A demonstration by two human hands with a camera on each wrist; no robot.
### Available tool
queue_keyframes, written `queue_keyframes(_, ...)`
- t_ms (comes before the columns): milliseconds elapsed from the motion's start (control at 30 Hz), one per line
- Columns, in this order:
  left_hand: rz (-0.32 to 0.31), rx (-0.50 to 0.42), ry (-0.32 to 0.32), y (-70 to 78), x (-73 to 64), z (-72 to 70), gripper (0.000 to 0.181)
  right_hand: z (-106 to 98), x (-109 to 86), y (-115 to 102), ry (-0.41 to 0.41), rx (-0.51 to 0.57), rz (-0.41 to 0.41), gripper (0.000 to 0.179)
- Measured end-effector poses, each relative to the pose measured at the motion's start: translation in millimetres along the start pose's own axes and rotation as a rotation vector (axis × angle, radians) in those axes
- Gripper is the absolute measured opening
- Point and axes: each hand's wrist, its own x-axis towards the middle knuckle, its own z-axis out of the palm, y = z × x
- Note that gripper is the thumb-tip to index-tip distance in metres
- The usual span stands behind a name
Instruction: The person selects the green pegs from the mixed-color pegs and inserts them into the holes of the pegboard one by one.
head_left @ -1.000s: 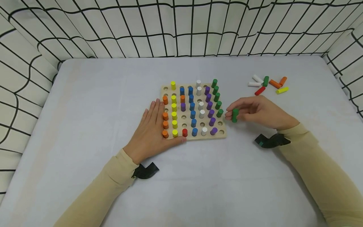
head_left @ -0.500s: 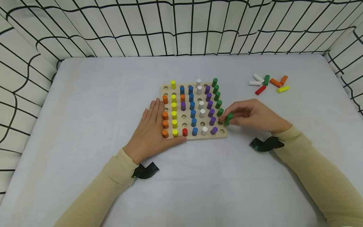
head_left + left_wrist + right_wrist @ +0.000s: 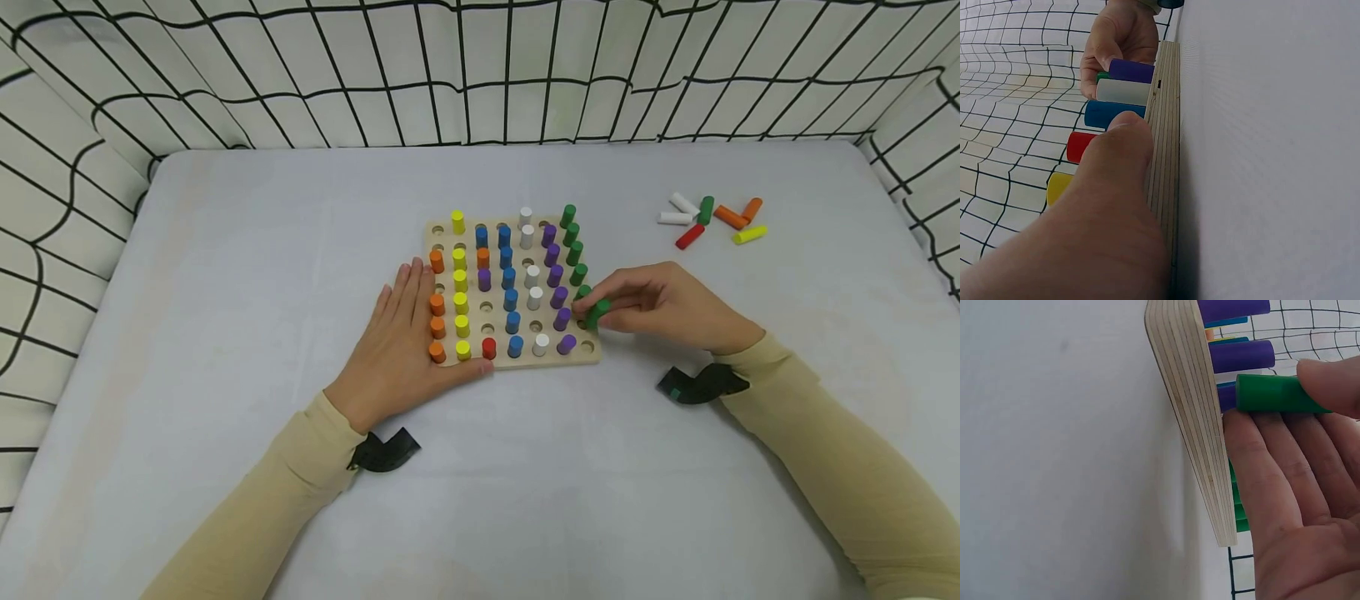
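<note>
A square wooden pegboard [image 3: 487, 318] bears columns of upright coloured pegs, with several bare holes among them. My left hand [image 3: 393, 354] lies with straight fingers along the board's left edge, its thumb along the front edge near a red peg [image 3: 489, 348]. Between thumb and fingers, my right hand [image 3: 671, 307] pinches a green peg [image 3: 597, 314] at the board's right side, below the column of green pegs. In the right wrist view the green peg [image 3: 1272, 394] is close over the board, its lower end near a purple peg [image 3: 1227, 398].
Loose pegs lie at the back right of the white table [image 3: 300, 250]: two white, two orange, a green peg [image 3: 706, 210], a red and a yellow peg [image 3: 750, 235]. Black wire mesh [image 3: 480, 83] fences the table's back and sides.
My right hand has moved left with the green peg, from beside the board to over its right edge. The left hand has stayed in place.
</note>
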Motion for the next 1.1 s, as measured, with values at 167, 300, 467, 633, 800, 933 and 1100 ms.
queue_keyframes(167,0.004,0.006,-0.001,0.0,0.2,0.2,0.134,1.9,0.4,1.0,0.007,-0.013,-0.005,0.031)
queue_keyframes(300,0.005,0.006,-0.003,-0.1,-0.1,0.0,0.134,3.2,1.0,-0.1,0.011,-0.031,0.020,0.031)
queue_keyframes(467,0.006,0.005,-0.002,0.0,0.1,0.0,0.134,4.4,1.6,-1.8,0.023,-0.061,0.058,0.032)
queue_keyframes(633,0.005,0.000,0.001,-0.1,0.6,0.2,0.134,5.4,1.4,-3.1,0.029,-0.070,0.069,0.032)
queue_keyframes(800,0.003,0.001,0.006,-0.4,0.9,0.1,0.134,6.0,1.7,-3.4,0.033,-0.076,0.062,0.032)
queue_keyframes(933,0.002,0.004,0.005,-0.5,0.8,0.0,0.134,6.3,1.7,-5.1,0.040,-0.085,0.074,0.032)
queue_keyframes(1100,0.002,0.000,0.001,-0.2,0.9,0.0,0.134,6.5,1.4,-8.4,0.039,-0.083,0.086,0.031)
